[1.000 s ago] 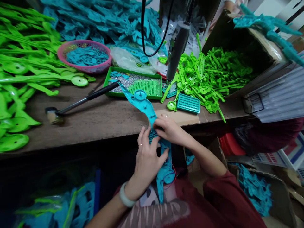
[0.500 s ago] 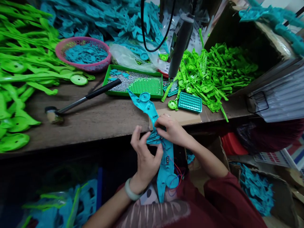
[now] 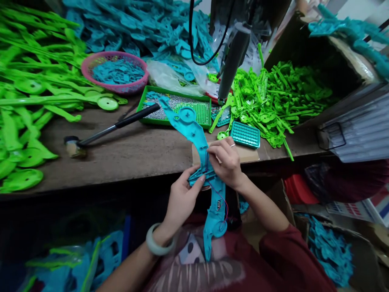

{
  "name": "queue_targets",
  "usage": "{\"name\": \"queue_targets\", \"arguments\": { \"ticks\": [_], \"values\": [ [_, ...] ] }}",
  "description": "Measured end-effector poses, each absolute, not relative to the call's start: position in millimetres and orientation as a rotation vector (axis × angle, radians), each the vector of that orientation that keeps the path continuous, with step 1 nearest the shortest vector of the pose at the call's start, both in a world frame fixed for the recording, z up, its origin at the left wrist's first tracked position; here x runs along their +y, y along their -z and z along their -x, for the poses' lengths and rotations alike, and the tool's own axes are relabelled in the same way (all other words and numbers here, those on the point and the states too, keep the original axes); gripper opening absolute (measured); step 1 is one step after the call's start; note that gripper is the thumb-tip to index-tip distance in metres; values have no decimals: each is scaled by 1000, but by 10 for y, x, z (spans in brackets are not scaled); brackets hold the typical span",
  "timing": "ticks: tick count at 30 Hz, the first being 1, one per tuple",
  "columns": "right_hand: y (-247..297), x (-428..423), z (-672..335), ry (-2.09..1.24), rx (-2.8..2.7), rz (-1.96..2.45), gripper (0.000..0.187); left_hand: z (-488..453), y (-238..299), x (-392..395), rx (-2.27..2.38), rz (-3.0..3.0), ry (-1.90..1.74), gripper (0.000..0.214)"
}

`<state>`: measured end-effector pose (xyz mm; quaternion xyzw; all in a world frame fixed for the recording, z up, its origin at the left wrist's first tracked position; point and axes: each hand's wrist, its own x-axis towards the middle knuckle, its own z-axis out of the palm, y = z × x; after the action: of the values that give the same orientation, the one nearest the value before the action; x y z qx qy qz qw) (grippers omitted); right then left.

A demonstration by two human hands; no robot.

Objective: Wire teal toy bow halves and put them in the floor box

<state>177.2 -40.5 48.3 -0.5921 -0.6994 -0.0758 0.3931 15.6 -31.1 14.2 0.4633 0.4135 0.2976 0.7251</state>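
Observation:
A long, curved blue plastic shell half (image 3: 197, 136), shaped like a toy bow, slants from the bench edge down to my lap, its ribbed inside facing up. My left hand (image 3: 184, 196) grips its middle, thumb on the ribbed cross part and fingers at the side and underneath. Thin red and blue wires (image 3: 225, 207) run along the lower half past a small metal contact piece (image 3: 219, 204). Just above the middle, my right hand (image 3: 225, 160) is closed in a pinch at the wire lying inside the shell; its fingertips partly hide the wire.
A hammer (image 3: 100, 133) lies on the bench (image 3: 136, 158). Behind it stand a green tray (image 3: 146, 121) of small metal parts and a pink basket (image 3: 88, 73) of blue pieces. Green parts (image 3: 273, 93) are heaped right, near a teal tray (image 3: 245, 134) and a hanging screwdriver (image 3: 232, 63).
The shell's upper end has swung up and left over the green tray. My left hand has closed from spread fingers onto the middle, and my right hand has shifted slightly right, pinching at the wire.

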Motion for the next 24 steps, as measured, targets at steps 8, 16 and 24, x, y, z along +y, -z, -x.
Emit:
{"name": "queue_targets", "arguments": {
  "ticks": [8,16,24],
  "values": [
    [-569,-362,-1832,78,-2037,1613,23,-175,-189,-275,911,-1294,-596,39],
    [-596,-506,-1796,4,-1841,1519,21,-270,-240,-293,995,-1392,-673,28],
    [-661,-489,-1907,164,-1838,1682,30,-275,-197,-301,798,-1384,-525,36]
  ]
}}
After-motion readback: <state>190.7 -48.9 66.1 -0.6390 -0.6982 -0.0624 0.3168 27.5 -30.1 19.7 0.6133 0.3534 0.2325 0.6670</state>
